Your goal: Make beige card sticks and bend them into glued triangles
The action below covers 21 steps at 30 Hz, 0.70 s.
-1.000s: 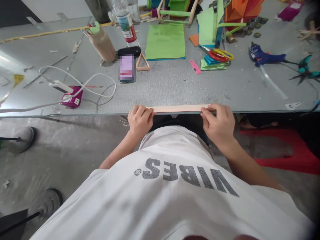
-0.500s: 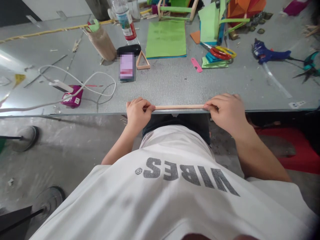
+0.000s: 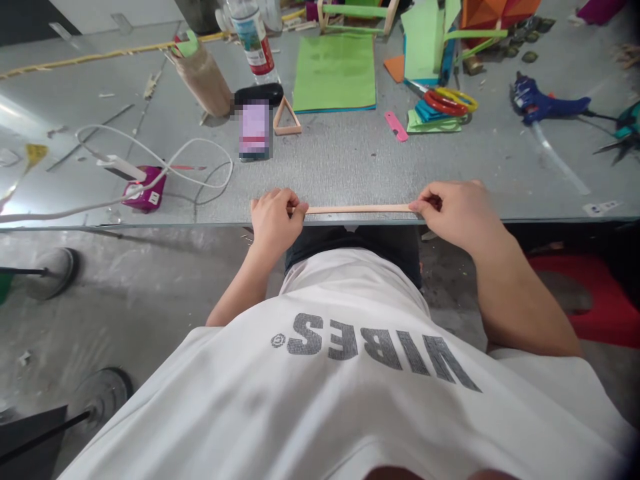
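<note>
One pale peach strip (image 3: 357, 209), looks like wood or paper, at the near edge of the table (image 3: 345, 170), in front of the person. Long axis runs left-right, about parallel to the near edge; one end points left, the other right. Both tips hidden in the fingers. Can't tell if it touches the tabletop or sits just above.

Two hands, one at each end. Left hand (image 3: 277, 219): fingers curled, thumb pinching the strip's left end. Right hand (image 3: 457, 215): same pinch on the right end, knuckles bent, back of hand slightly blurred.

Counts beyond the strip: one peach triangle frame (image 3: 289, 131), standing left of centre; one phone (image 3: 255, 130), pixelated, just left of it; one black object (image 3: 259, 94) at the phone's far end. One stack of green sheets (image 3: 335, 73), far centre, sheet count unclear. One pink cutter (image 3: 396, 127), right of centre. Scissors (image 3: 445, 101) on folded paper pieces, one pair or two unclear. One blue glue gun (image 3: 547, 105), far right. One labelled bottle (image 3: 254, 47), one brown cup (image 3: 207, 83), far left. One purple block (image 3: 149, 190), near left, white cable (image 3: 231, 167) looping beside it.
</note>
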### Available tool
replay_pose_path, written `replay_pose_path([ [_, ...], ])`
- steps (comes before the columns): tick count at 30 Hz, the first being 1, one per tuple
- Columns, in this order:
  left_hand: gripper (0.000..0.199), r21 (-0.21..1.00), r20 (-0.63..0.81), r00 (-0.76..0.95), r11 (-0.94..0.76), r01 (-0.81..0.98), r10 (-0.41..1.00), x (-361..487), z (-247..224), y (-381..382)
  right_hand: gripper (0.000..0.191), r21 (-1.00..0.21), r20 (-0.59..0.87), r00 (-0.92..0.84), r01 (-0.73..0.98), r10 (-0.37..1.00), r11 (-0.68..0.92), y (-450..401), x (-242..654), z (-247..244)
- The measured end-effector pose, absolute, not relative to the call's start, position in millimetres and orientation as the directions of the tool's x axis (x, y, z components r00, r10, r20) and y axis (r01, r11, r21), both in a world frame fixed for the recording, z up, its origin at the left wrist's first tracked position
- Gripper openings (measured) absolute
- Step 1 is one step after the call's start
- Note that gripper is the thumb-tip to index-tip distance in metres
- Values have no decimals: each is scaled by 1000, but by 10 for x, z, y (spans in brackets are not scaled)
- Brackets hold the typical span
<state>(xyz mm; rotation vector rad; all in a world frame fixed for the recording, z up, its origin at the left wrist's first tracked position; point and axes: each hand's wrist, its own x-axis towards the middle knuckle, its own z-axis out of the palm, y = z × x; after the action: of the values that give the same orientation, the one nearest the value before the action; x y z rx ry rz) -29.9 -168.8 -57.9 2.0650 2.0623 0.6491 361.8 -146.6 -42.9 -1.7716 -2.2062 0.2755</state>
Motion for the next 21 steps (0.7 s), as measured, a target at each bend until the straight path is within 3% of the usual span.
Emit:
replay_pose_path([
  [5,13,423,302,-74,-64,904,951,-326,-707,-1663,44,-376,234,-229,875,945,305,-1381,3718,-590],
  [10,5,417,374,-80,-90,905,924,-311,-794,-1680,24,-361,364,-326,814,873,455,-1436,3603,-619],
  [15,12,392,377,-47,-114,913,925,-295,-765,-1665,59,-248,311,-590,707,746,662,-1658,2912,-609],
  [21,19,384,408,-6,-165,908,913,-200,-776,-1733,59,-225,334,-700,591,631,775,-1738,2066,-818],
])
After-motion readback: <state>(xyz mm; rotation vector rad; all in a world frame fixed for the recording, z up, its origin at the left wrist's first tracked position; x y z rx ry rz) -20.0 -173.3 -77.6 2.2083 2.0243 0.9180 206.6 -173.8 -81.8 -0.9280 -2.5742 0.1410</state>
